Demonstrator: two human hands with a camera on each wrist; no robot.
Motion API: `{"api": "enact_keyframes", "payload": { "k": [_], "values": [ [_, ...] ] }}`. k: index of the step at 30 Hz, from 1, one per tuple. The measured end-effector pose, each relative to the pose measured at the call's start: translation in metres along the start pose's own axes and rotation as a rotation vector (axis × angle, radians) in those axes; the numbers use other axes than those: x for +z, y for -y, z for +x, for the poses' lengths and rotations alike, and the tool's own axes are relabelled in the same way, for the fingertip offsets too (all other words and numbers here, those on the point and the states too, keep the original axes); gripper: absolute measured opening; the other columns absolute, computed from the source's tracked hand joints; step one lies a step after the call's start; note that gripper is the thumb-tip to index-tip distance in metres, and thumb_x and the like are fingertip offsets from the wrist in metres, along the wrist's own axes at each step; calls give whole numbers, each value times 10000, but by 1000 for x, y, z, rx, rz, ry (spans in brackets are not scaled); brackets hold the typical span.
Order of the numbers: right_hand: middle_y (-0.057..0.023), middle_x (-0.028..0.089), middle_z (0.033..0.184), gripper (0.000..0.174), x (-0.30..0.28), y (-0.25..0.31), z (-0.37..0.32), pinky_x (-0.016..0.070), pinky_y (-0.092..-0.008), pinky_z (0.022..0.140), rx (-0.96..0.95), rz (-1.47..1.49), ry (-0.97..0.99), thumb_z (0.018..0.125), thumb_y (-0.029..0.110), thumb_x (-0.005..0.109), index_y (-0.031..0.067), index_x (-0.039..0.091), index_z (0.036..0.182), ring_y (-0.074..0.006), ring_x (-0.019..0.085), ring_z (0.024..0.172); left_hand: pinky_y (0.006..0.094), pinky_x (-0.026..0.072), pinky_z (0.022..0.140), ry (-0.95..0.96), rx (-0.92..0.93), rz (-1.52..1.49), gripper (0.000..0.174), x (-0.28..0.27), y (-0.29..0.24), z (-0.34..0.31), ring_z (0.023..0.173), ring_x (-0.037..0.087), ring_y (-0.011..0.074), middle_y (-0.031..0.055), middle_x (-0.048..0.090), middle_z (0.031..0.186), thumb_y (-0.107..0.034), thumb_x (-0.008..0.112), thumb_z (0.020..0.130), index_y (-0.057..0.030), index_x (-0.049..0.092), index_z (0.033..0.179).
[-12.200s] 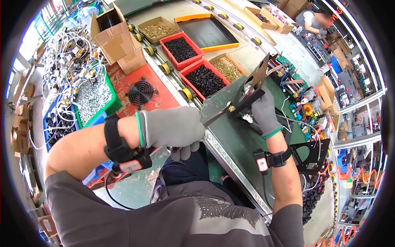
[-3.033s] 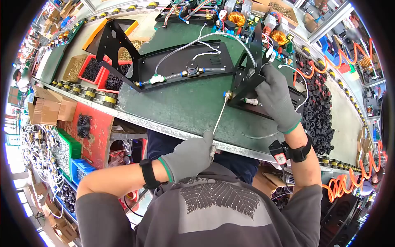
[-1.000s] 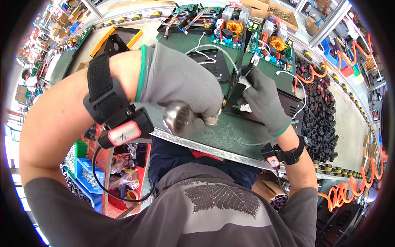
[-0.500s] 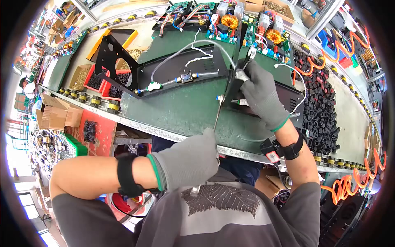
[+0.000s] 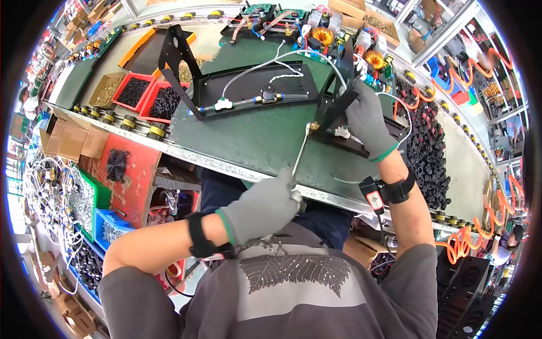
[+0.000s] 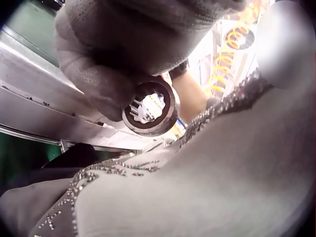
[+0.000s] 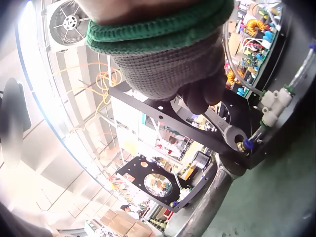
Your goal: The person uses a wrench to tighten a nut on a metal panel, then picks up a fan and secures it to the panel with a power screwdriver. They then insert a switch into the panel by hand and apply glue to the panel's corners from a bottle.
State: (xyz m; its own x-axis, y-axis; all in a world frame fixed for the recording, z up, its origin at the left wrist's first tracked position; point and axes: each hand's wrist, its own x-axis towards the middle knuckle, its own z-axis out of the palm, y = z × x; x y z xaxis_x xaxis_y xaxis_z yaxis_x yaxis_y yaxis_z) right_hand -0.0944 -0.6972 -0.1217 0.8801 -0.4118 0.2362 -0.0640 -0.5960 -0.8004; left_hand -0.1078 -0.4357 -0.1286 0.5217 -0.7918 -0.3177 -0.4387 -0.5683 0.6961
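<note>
My left hand (image 5: 268,206), in a grey glove, grips a long metal wrench (image 5: 301,155) near the table's front edge. Its far head meets a brass fitting (image 5: 314,128) on the outer face of a black metal bracket (image 5: 333,113). The wrench's ring end (image 6: 150,106) pokes out below the fist in the left wrist view. My gloved right hand (image 5: 370,121) is at the bracket's upper right, its fingers round a second, open-end wrench (image 7: 222,126). That wrench's jaw sits at the fitting's inner side, beside a blue collar (image 7: 248,143) and a white tee connector (image 7: 274,106).
A similar black bracket (image 5: 248,85) with tubing and a valve lies left on the green tabletop (image 5: 243,141). Circuit boards with copper coils (image 5: 323,37) stand behind. Red bins (image 5: 134,91) of black parts are at left; a heap of black parts (image 5: 429,169) lies right.
A second ago my left hand was raised over the table beside the bracket; now it is lower, by the front edge, with the wrench slanting down from the fitting. The right hand stays at the bracket.
</note>
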Motion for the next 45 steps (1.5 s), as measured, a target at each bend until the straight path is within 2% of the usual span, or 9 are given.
{"api": "enact_keyframes", "payload": {
  "k": [7,12,14,18,23,27,32,37,45],
  "values": [
    [-200,656,833,168,2,5,-1,497,-364,702,-54,-48,-1,926,69,507,-13,587,1050,-295,642,729,319,492,523,212,-196,-296,227,-66,-2,-9,605,637,163,54,584,705,-204,533,945,7,539,1029],
    [-157,666,833,178,2,-8,1,504,-336,697,-73,10,21,922,67,526,-15,592,1067,-200,628,723,291,472,436,357,-224,-453,166,-89,-8,13,482,588,158,57,566,681,-122,469,901,18,498,986],
    [-155,664,822,190,2,-21,4,505,-329,686,-411,-215,-29,926,94,557,-14,592,1078,-183,620,720,296,466,428,454,137,-209,167,-97,-1,24,477,584,160,47,561,666,-140,466,912,17,497,961],
    [-158,666,832,198,-1,4,-2,503,-331,692,-218,-120,2,923,114,582,-17,587,1071,-177,614,725,363,467,511,413,718,335,150,-127,-16,44,551,602,220,97,550,638,-131,595,800,10,548,789],
    [-81,614,748,164,2,11,-3,484,-292,555,-20,74,39,960,108,554,-7,586,1073,-110,569,607,443,458,607,541,644,477,223,-154,-53,63,713,625,377,219,559,700,-126,690,643,20,556,746],
    [-41,582,724,157,5,11,-3,449,-271,487,103,310,56,978,117,548,3,589,1078,-78,535,565,353,421,522,593,674,341,97,-170,-55,85,531,558,209,79,568,586,-149,595,751,-60,629,772],
    [-117,599,709,185,2,5,0,455,-330,531,46,139,72,978,161,582,-1,579,1069,-142,541,558,313,374,466,661,600,474,61,-182,-77,107,490,492,123,2,519,551,-92,560,741,-80,602,697],
    [-227,642,783,223,2,3,2,492,-428,658,-23,85,66,945,182,596,3,579,1076,-409,648,767,280,323,441,872,512,367,143,-175,-84,127,468,411,91,-37,382,520,-90,545,731,-105,497,597],
    [-233,632,795,238,5,5,-1,492,-461,650,-156,-9,-33,946,225,588,7,569,1039,-426,643,768,314,445,526,886,472,455,254,-162,-101,130,560,569,141,30,556,636,-217,580,907,-22,556,746]
  ]
}}
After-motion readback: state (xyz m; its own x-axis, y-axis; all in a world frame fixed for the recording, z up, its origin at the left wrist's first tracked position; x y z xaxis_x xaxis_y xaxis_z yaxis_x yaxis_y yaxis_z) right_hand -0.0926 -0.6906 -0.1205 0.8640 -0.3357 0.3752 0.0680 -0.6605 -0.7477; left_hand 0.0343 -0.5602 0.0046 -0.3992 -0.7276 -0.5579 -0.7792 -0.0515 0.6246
